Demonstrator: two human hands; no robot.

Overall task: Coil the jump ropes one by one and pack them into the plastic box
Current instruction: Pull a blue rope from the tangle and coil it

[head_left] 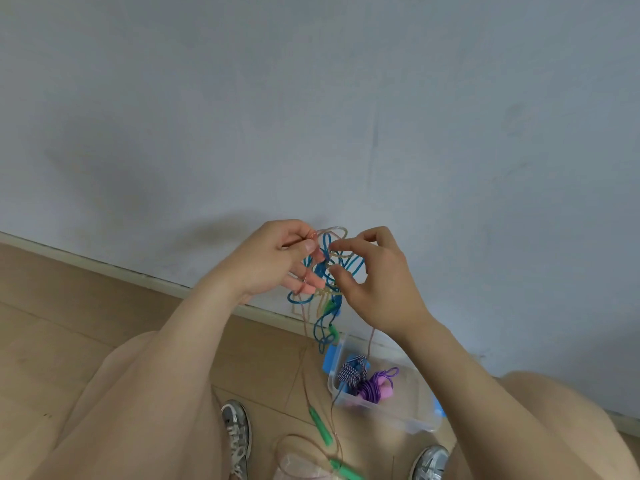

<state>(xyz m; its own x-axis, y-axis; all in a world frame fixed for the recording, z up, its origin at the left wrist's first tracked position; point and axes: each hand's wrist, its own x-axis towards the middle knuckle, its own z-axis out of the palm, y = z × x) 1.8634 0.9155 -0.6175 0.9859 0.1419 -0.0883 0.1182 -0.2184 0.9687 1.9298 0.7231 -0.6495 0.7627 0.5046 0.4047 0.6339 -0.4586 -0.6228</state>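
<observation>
Two hands met at chest height before a pale wall (346,98), both closed on one tangle (328,271) of jump ropes. The left hand (277,261) pinched a strand of the clear rope (334,231) between thumb and forefinger, and another loop of that rope lay round its lower fingers, which were half curled. The right hand (377,285) nipped the knot from the opposite side, forefinger above and thumb below, its other fingers bent loosely and holding nothing. Between the two pinches the blue rope (353,263) bunched in several loops, and more of it hung straight down beneath the grip. Directly below the right wrist sat the plastic box (398,422) on the floor (lid off), with a purple rope (375,388) and a striped rope (353,370) already coiled inside. Clear strands trailed from the grip down to green handles (322,427) lying beside the box.
</observation>
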